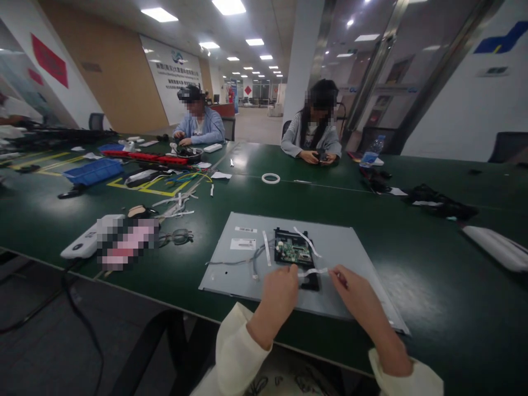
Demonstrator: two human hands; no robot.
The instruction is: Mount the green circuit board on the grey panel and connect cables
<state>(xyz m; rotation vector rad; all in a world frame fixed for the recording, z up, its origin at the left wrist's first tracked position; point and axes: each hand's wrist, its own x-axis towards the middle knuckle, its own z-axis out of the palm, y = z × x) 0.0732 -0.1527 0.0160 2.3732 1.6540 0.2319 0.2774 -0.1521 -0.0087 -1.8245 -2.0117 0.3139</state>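
Between my two hands a strip of white tape (312, 271) stretches over the lower part of a black bracket. My left hand (279, 289) pinches its left end, and my right hand (350, 287) pinches its right end. Below it is a grey flat panel (346, 247) lying on the table. A green circuit board (293, 251) sits in the black bracket (311, 283) on the panel. Another white strip (307, 242) lies across the bracket's upper right, and a third strip (266, 248) is left of the board. Grey cables (247, 258) run from the board to the left.
A roll of white tape (271, 178) lies beyond the panel. To the left are glasses (177, 237), a white power bank-like device (88, 239), torn strips (177, 206) and a blue tray (93, 171). Two people sit across the green table (231, 198). A bottle (373, 151) stands far right.
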